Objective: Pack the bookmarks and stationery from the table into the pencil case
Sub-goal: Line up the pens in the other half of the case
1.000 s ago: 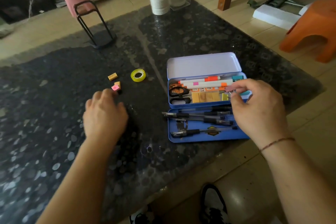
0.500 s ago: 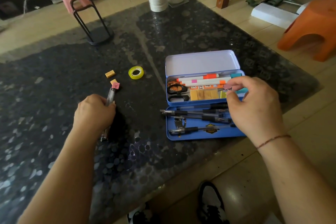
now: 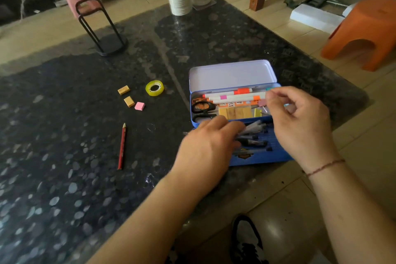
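Head | left hand [image 3: 209, 146] hides pens | pencil case [image 3: 232, 77] open

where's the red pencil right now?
In the head view, the red pencil lies on the dark table, left of the blue pencil case and the left hand, nearer the viewer than the pink eraser.

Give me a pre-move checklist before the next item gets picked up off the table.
1. Pencil case lid open: ok.
2. Left hand free: not ok, its fingers are on a clear pen over the front tray.
3. Right hand free: not ok, it pinches a small pink item.
4. Red pencil in clear reach on the table: ok.
5. Tape roll and pink eraser still unpacked: ok.
6. Room left in the front tray: cannot tell, hands cover it.
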